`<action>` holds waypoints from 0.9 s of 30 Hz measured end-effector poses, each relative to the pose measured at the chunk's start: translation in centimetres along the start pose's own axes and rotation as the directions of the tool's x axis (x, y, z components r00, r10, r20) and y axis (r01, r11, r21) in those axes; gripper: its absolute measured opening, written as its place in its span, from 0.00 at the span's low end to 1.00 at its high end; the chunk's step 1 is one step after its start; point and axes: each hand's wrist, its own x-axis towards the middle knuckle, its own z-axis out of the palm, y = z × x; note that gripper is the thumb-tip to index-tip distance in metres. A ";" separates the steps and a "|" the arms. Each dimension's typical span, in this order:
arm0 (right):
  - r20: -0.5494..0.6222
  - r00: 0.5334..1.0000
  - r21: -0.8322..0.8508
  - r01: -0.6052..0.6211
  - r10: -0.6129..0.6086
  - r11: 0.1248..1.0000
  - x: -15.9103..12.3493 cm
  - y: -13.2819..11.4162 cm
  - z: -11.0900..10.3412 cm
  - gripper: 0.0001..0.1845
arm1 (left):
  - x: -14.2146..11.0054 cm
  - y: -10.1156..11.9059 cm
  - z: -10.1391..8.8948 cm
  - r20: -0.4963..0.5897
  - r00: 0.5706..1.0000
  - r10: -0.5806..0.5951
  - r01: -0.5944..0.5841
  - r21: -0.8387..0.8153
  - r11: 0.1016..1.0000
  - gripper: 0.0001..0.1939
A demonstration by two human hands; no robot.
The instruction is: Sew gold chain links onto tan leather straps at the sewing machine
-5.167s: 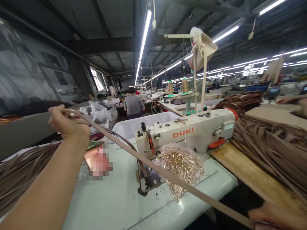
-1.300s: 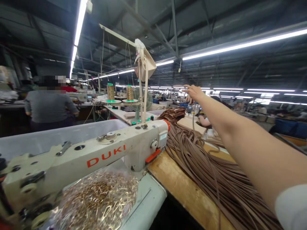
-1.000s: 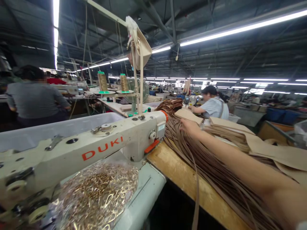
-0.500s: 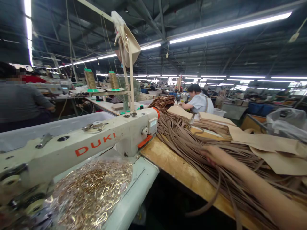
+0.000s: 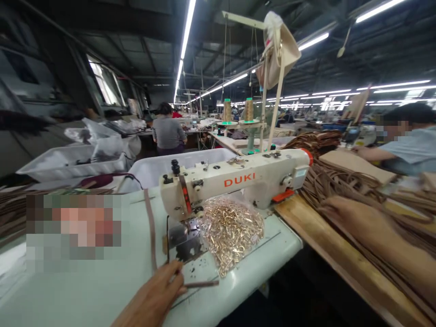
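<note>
While pinching the brown strap (image 5: 150,227) end on the table (image 5: 102,290) just before the sewing machine (image 5: 235,181), left hand (image 5: 160,295) closed on it; right hand (image 5: 335,211) blurred over strap pile (image 5: 340,181), grip unclear.

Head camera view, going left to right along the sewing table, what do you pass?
White bin → brown strap lying on the table → left hand at the near edge → sewing machine → bag of gold metal rings → wooden board → pile of brown straps → right arm lying over that pile.
</note>
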 end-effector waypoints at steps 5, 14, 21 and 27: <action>0.231 0.882 0.405 0.296 -0.411 0.865 4.2 -16.9 6.1 0.12 | 0.7 -0.6 -0.6 0.228 0.964 -0.134 0.150 -0.055 0.987 0.15; 0.255 0.834 0.498 0.321 -0.490 0.805 9.6 -24.1 11.3 0.08 | 3.1 0.3 -2.6 0.235 0.919 -0.317 0.379 -0.300 0.876 0.19; 0.316 0.756 0.555 0.344 -0.574 0.758 11.1 -23.4 12.4 0.16 | 3.8 -0.9 -1.5 0.197 0.976 0.096 -0.109 0.055 0.993 0.10; 0.300 0.794 0.566 0.298 -0.528 0.769 11.1 -23.9 12.6 0.04 | 4.7 -1.0 -0.4 0.371 0.915 -0.160 0.129 0.108 0.986 0.13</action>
